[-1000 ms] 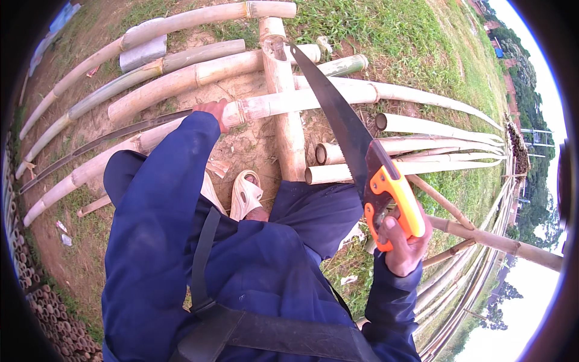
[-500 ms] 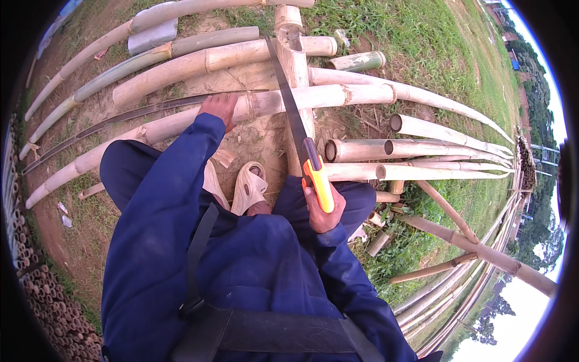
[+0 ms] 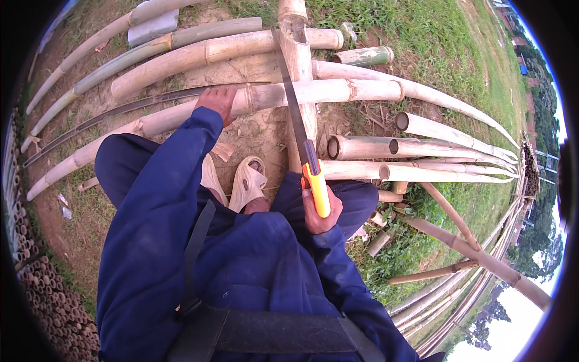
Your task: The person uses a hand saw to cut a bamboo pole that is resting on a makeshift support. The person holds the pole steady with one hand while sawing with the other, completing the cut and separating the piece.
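A long pale bamboo pole (image 3: 329, 91) lies crosswise in front of my knees. My left hand (image 3: 218, 104) is closed over the top of it, left of the middle, with the fingers curled toward its far side. In my right hand (image 3: 319, 218) is a handsaw (image 3: 315, 181) with a yellow-orange handle, my fingers wrapped round its grip. The dark saw blade (image 3: 294, 111) points away from me and crosses the pole to the right of my left hand. Whether its teeth have cut into the bamboo cannot be made out. Under the pole runs a thick notched bamboo support (image 3: 297, 53).
More bamboo poles (image 3: 238, 47) lie beyond on the left. Cut bamboo ends (image 3: 362, 146) reach out to the right. A short green bamboo piece (image 3: 365, 56) rests on grass. My sandalled feet (image 3: 247, 184) are below the pole. Stacked bamboo (image 3: 57, 301) fills the lower left.
The saw handle and my right hand have come slightly closer to me. My left hand stays on the pole. The whole view has shifted a little.
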